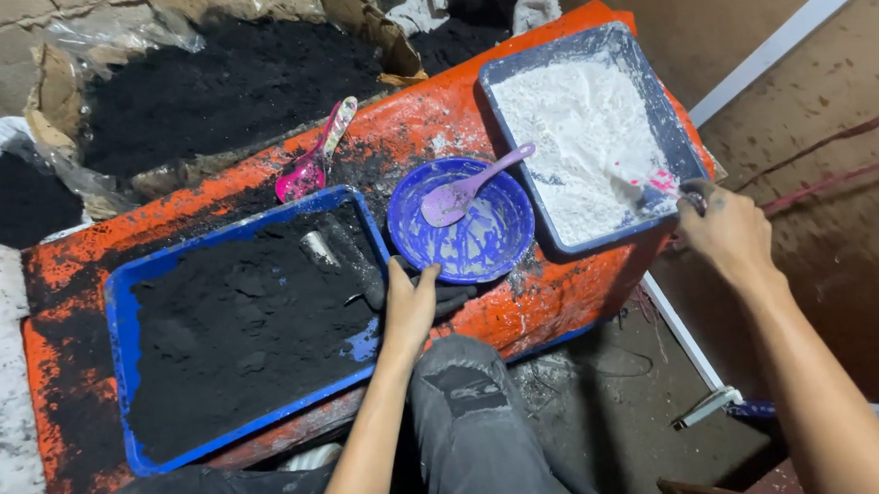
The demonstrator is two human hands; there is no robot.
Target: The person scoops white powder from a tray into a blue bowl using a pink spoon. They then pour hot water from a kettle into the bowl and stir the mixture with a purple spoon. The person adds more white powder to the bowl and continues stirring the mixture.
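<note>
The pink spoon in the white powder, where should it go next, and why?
Probably lift the pink spoon and carry it over to the blue bowl. The right hand holds it dug into the tray of white powder, and the bowl beside that tray looks nearly empty, with only a purple spoon resting in it.
</note>
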